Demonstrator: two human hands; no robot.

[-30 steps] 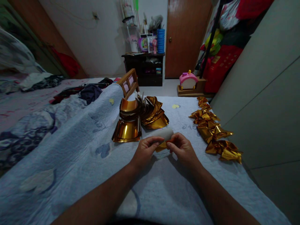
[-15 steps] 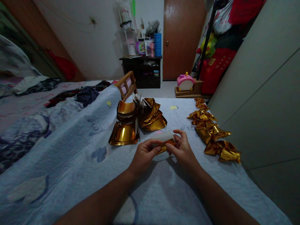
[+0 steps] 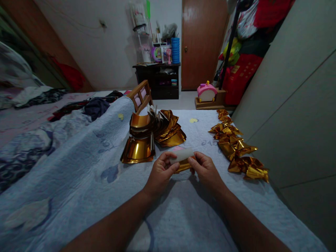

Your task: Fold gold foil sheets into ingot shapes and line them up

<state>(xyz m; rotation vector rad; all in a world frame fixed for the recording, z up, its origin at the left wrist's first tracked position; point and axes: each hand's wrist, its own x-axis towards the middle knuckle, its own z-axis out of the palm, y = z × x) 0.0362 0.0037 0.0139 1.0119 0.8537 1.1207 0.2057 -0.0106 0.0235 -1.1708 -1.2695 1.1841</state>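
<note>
My left hand (image 3: 160,173) and my right hand (image 3: 206,170) hold one folded paper sheet (image 3: 182,158) between them, just above the pale blue quilt (image 3: 86,168). The sheet shows a white back on top and gold foil below. Each hand pinches one end with thumb and fingers. Just beyond my hands lies a curled stack of gold foil sheets (image 3: 151,134). To the right runs a row of folded gold paper pieces (image 3: 237,147).
A grey wardrobe (image 3: 294,105) stands close on the right. A wooden chair back (image 3: 140,96) rises behind the quilt. Clothes (image 3: 94,105) lie on the bed at left. Farther off are a dark cabinet (image 3: 157,78), a brown door (image 3: 201,42) and a pink toy (image 3: 207,92).
The view has shifted slightly. My hands have turned the sheet a little and drawn it nearer; the fold is pressed tighter between my fingers.
</note>
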